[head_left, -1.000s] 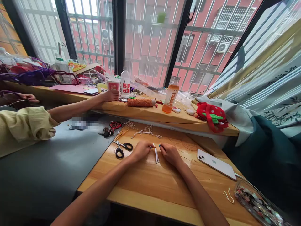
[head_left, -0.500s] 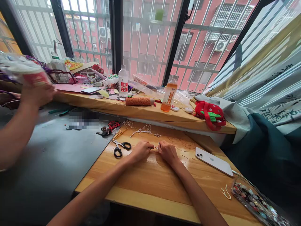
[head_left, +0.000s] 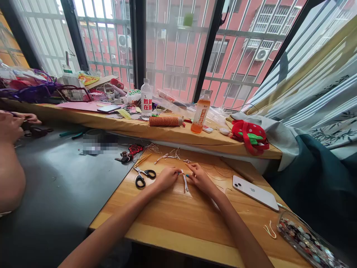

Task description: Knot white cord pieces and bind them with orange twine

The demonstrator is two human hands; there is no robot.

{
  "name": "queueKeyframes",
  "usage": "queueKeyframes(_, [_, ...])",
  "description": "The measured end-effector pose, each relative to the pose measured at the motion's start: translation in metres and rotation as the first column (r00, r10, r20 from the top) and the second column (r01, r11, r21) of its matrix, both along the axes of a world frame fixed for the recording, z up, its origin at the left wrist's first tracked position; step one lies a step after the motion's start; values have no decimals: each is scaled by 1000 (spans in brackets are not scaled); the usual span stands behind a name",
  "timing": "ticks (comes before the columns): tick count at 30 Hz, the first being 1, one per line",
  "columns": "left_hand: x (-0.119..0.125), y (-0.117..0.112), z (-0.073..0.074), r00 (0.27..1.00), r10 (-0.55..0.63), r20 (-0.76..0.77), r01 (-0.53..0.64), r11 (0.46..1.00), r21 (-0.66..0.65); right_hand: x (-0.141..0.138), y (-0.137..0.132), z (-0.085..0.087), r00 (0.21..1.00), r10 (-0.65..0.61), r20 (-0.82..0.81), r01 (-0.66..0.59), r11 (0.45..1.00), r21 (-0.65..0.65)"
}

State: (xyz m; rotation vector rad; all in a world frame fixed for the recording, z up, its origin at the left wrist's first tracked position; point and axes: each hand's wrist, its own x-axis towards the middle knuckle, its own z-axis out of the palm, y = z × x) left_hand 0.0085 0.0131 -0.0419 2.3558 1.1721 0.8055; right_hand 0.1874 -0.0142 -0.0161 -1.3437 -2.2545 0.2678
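Note:
Over the wooden board, my left hand point(head_left: 168, 178) pinches the upper end of a short white cord point(head_left: 185, 183), whose doubled strands hang down toward the wood. My right hand point(head_left: 200, 178) is just right of the cord with fingers spread; its thumb tip comes close to the cord, and I cannot tell if they touch. Beyond my hands lie more knotted white cords point(head_left: 169, 155) and a small white piece near my right fingertips. Black-handled scissors point(head_left: 145, 175) rest left of my left hand.
A white phone point(head_left: 255, 192) with a cable lies to the right, near a clear box of beads point(head_left: 309, 238). On the ledge stand a water bottle point(head_left: 146, 99), an orange drink bottle point(head_left: 200, 113) and a spool of orange cord point(head_left: 164, 121). Another person's hands point(head_left: 13, 124) are at far left.
My right hand has loosened and its fingers have spread, so the white cord now shows hanging from my left hand. The other person has set down the pink-and-white item and drawn back left.

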Motion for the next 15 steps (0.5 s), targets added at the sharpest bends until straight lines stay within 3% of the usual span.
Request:
queueKeyframes(3, [0,-1,0,999,4,-39,-4,1000,5,-3,-3,-2,987,21,160,-27,999,36])
queueKeyframes(8, [-1,-2,1,998,-4,-66,5,1000,20,-10,-7,-1,911,-85,404,29,990,141])
queueKeyframes(11, [-1,-5,3,995,15,-101,-8,998,64,-13,-8,1,886,-106,452,23,982,186])
queueKeyframes(15, [0,-9,6,986,42,-162,-15,986,166,-14,-9,2,890,-88,448,24,989,148])
